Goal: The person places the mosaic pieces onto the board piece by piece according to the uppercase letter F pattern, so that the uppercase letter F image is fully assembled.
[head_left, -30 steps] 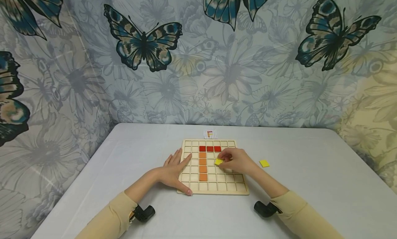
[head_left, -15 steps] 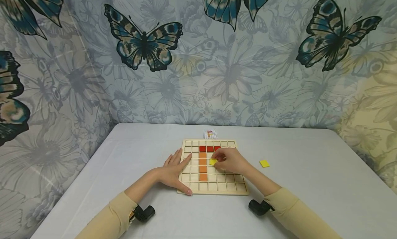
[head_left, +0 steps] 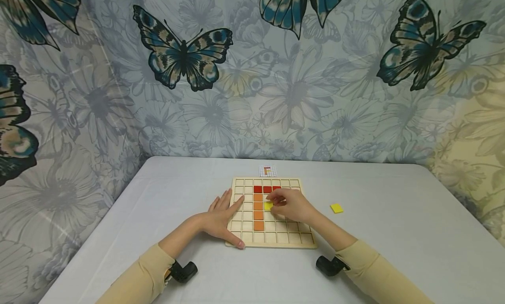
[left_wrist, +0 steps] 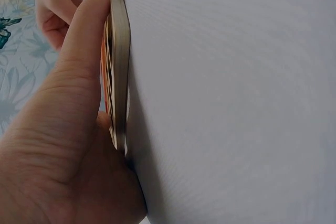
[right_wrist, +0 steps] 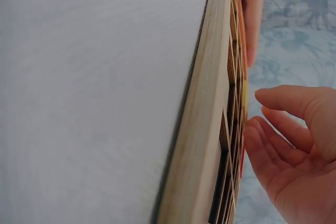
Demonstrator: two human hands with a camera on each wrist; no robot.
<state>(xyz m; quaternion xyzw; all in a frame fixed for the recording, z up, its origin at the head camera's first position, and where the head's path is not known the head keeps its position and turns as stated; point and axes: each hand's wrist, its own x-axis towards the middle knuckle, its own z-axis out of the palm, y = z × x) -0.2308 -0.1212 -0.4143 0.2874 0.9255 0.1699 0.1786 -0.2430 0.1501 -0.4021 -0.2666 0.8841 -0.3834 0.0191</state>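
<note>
A wooden grid board [head_left: 282,239] lies on the white table. Three red tiles [head_left: 267,189] form a row near its far side, and a column of orange tiles [head_left: 258,215] runs down from the left one. One yellow tile [head_left: 268,206] lies in the cell right of the second orange tile. Over it is my right hand [head_left: 292,204], thumb apart from the bent fingers and nothing pinched between them; the right wrist view shows its fingertips [right_wrist: 254,124] close to the board. My left hand [head_left: 218,218] rests spread on the board's left edge, thumb at the near corner.
A second yellow tile [head_left: 336,208] lies on the table [head_left: 378,234], right of the board. Behind the board is a small printed pattern card [head_left: 268,171]. A butterfly-patterned backdrop [head_left: 252,89] stands beyond the table's far edge.
My right hand has carried the yellow tile leftward, and the tile now lies in a cell beside the orange column. The thumb has come off it. My left hand stays put.
</note>
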